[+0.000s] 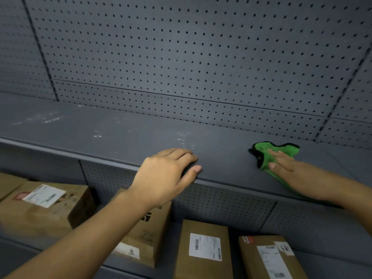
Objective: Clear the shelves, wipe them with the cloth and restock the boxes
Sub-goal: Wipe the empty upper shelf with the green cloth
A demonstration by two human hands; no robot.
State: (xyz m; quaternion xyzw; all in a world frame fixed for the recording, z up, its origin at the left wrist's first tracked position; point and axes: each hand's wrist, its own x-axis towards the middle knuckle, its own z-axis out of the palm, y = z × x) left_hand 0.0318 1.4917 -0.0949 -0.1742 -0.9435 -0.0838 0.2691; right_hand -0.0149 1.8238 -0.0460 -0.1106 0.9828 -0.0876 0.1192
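Below and to the left of the left grip, a large brown cardboard box with a white label stands on the lower grey shelf.

The left grip is a bare hand, released. Its loosely bent fingers rest on the front edge of the upper grey metal shelf and grasp nothing. Whitish smudges mark the shelf just beyond its fingertips.

Under its forearm lies a second brown box. Between the two grips, lower down, stand a third labelled box and a fourth labelled box.

The crumpled green microfibre cloth with black edging lies on the upper shelf under the right grip. That grip is released, with straight fingers pressing flat on the cloth.

A grey perforated back panel rises behind both grips.
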